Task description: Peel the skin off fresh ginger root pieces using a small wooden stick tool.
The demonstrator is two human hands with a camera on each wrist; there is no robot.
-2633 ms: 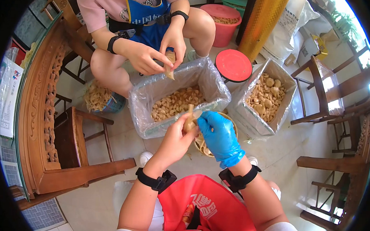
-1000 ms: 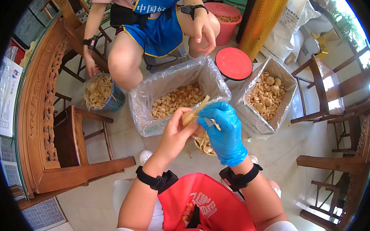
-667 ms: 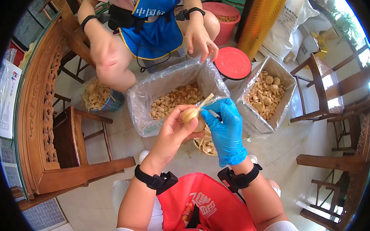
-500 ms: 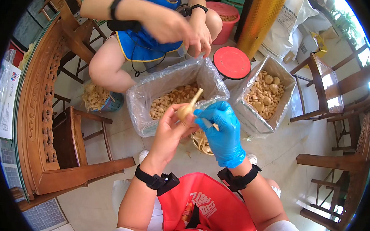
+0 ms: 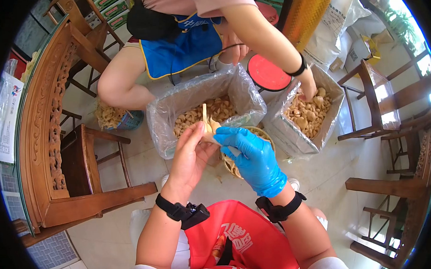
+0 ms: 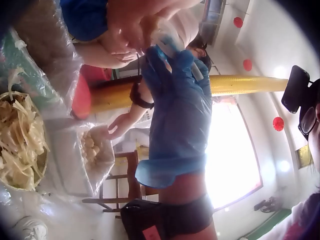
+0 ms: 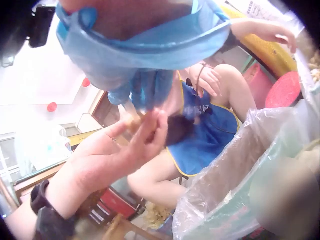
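Observation:
In the head view, my bare left hand [image 5: 184,157] holds a garlic bulb [image 5: 209,127] by its lower part. Its pale stalk [image 5: 204,111] points up, and the cloves on top are spread apart. My right hand [image 5: 253,158], in a blue glove, has its fingertips right at the bulb's right side. Between its curled fingers sits a slim white stick-like tool [image 6: 197,71], mostly hidden by the glove. Below both hands stands a round basket [image 5: 272,141] of papery garlic skins, seen more fully as a heap of skins [image 6: 20,145] in the left wrist view.
Ahead stands a plastic-lined crate [image 5: 160,127] with loose cloves. A second lined box [image 5: 292,138] holds bulbs and cloves; another person's hand [image 5: 308,88] reaches into it. Nearby are a red round lid [image 5: 270,72], a bucket of skins [image 5: 129,121] and wooden chairs [image 5: 371,103].
The bulb has gone from whole, with its stalk leaning right, to spread cloves and an upright stalk. My hands have shifted slightly left. The other person's arm has swung across to the right-hand box.

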